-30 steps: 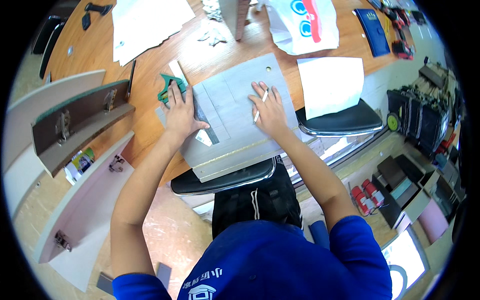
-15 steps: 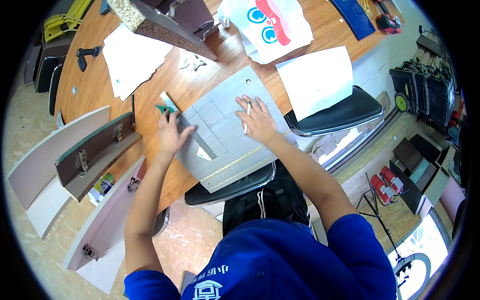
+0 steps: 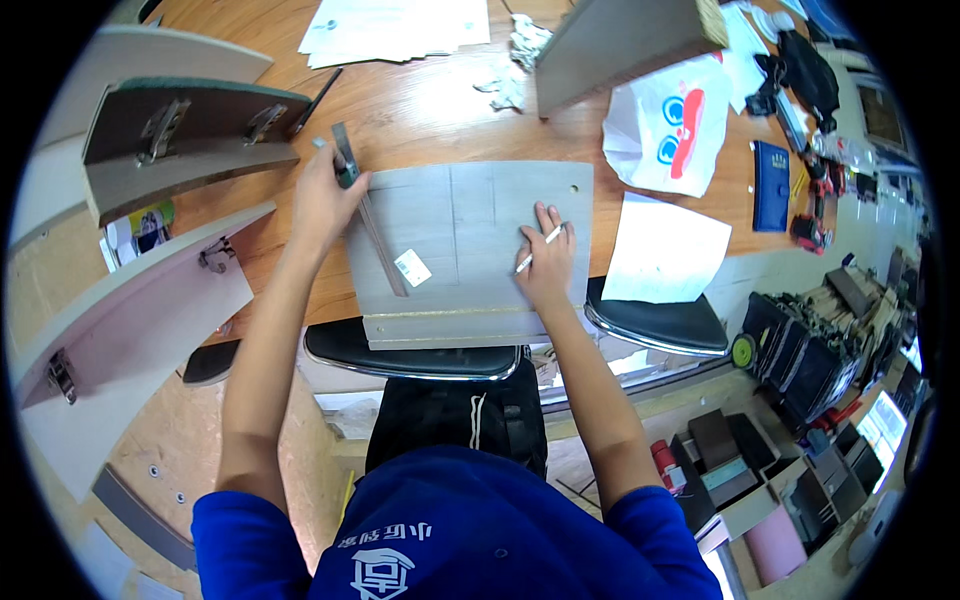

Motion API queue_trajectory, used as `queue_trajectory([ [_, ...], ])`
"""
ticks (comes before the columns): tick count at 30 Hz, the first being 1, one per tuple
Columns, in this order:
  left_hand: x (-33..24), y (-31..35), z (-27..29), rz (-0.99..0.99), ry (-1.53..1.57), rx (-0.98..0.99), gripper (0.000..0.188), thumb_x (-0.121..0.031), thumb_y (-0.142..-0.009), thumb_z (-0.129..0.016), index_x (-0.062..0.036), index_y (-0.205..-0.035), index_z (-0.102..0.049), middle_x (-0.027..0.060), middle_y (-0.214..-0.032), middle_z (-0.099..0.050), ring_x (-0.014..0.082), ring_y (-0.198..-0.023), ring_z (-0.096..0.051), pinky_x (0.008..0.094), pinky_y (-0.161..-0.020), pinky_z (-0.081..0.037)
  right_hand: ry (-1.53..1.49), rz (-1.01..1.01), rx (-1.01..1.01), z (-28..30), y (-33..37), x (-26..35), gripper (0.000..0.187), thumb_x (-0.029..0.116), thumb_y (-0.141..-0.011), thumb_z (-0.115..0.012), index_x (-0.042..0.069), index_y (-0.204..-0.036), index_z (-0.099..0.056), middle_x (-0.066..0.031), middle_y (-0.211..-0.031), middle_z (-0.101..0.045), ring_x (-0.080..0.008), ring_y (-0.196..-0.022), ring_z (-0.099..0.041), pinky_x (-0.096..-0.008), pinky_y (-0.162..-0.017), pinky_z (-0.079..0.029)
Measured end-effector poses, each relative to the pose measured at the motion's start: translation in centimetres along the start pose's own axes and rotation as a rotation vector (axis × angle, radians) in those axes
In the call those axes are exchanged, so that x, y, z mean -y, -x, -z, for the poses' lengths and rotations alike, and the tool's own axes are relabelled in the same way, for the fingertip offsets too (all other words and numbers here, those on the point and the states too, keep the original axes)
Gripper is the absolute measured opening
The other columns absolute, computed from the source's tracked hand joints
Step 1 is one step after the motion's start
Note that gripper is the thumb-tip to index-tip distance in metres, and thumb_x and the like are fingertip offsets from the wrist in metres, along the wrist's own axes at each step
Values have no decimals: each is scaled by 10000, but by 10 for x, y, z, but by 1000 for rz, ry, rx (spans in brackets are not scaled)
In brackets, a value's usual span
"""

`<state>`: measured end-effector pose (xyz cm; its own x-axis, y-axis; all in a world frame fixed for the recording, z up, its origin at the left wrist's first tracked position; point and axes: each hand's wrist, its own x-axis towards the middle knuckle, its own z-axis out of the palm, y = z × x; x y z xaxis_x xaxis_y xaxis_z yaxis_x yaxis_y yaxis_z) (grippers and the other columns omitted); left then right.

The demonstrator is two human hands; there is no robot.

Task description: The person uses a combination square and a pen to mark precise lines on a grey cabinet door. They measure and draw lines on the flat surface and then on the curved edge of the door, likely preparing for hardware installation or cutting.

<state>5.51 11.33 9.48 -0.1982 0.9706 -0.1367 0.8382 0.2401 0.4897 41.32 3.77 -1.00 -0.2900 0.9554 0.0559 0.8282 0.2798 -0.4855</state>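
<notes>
A flat grey board point(image 3: 475, 285) lies on the table's near edge, with thin pencil lines drawn on its face and a small hole in its far right corner. My left hand point(image 3: 326, 207) is closed around the green head of a metal square point(image 3: 379, 240) by the board's left side; the blade slants across the board toward a small white label point(image 3: 412, 267). My right hand point(image 3: 545, 265) rests on the right part of the board, a slim white pencil point(image 3: 538, 249) held between its fingers.
Panels with metal hinges point(image 3: 155, 135) stand to the left. At the back are papers point(image 3: 395, 28), an upright brown panel point(image 3: 620, 55) and a white plastic bag point(image 3: 660, 140). A paper sheet point(image 3: 668, 248) overhangs the right edge above a black chair point(image 3: 660, 322).
The view has turned, and the board now appears squarer to me. My left hand has shifted the square to the board's left side, gripping its head. My right hand still rests with the pencil.
</notes>
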Motion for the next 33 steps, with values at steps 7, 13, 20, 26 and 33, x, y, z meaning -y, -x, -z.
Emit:
queue_trajectory([
  [7, 60, 126, 15, 549, 445, -163, 469, -309, -841, -864, 40, -1014, -602, 166, -870, -730, 279, -796, -717, 413, -746, -563, 9, 65, -78, 4, -6, 6, 290, 33, -868, -601, 72, -1154, -614, -201, -1545, -503, -433, -1436, -445, -622, -1193, -286],
  [13, 153, 200, -44, 743, 445, -91, 563, -217, -863, -838, 107, -1261, -609, 156, -955, -733, 192, -786, -697, 336, -632, -572, -58, 26, -111, 5, -9, 9, 316, 51, -869, -629, 64, -1183, -600, -204, -1505, -525, -434, -1388, -483, -587, -1171, -337],
  [20, 140, 212, -61, 877, 680, 29, 653, -260, -833, -830, 120, -1309, -594, 255, -1113, -736, 316, -1006, -733, 402, -906, -562, -281, 40, 168, 9, 24, 76, 369, 76, -839, -701, 39, -1189, -591, -205, -1374, -605, -437, -1231, -574, -504, -1049, -474],
  [26, 128, 233, -87, 787, 643, 22, 632, -245, -816, -796, 124, -1293, -607, 261, -1067, -745, 336, -1013, -737, 396, -914, -557, -343, 56, 180, -7, 67, 116, 360, 28, -818, -703, 30, -1166, -607, -209, -1342, -612, -441, -1201, -581, -505, -1030, -494],
  [33, 103, 240, -65, 691, 590, 42, 610, -166, -872, -754, 105, -1375, -542, 264, -1179, -732, 281, -1058, -751, 381, -936, -572, -230, 209, 230, 3, 83, 124, 379, 8, -805, -670, 34, -1180, -618, -209, -1367, -605, -430, -1279, -559, -516, -1076, -469],
])
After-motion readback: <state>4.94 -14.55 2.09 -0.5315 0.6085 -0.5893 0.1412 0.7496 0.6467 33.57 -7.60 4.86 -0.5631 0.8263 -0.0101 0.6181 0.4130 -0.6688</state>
